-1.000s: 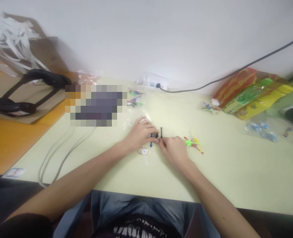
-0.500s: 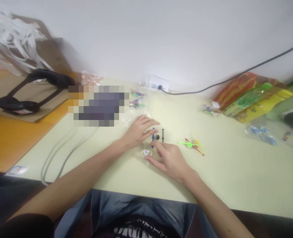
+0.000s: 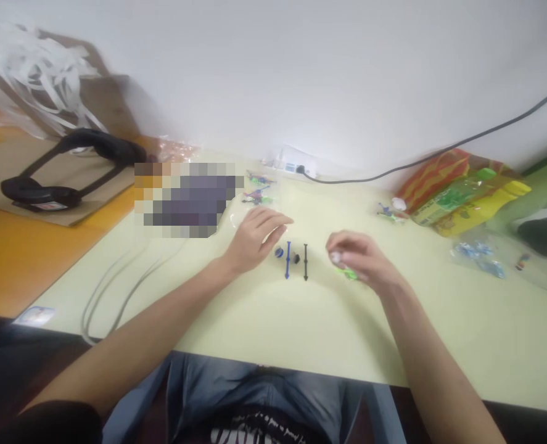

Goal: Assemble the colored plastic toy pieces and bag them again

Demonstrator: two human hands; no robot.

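Observation:
My left hand [image 3: 258, 239] lies palm down over the table with its fingers stretched out and nothing in them. Just right of its fingertips are a blue arrow-shaped plastic piece [image 3: 288, 260] and a small round part with a blue rim [image 3: 279, 252]. A black arrow-shaped piece [image 3: 306, 262] lies parallel to the blue one, with a small dark knob-like part [image 3: 296, 258] between the two. My right hand [image 3: 364, 258] is raised, its thumb and fingers pinching a small white part [image 3: 336, 257]. Beneath it a bright green piece [image 3: 348, 273] shows partly.
Bagged colourful small parts [image 3: 258, 196] lie behind my left hand. Bottle-shaped packs [image 3: 458, 200] and clear bags of blue parts [image 3: 479, 256] are at the right. A black cable [image 3: 384, 178] runs along the wall. At the left is a black frame-like object [image 3: 42, 196].
My right hand has picked up the white round part from the near side of the blue arrow piece and carried it right, over the green piece. My left hand has hardly moved.

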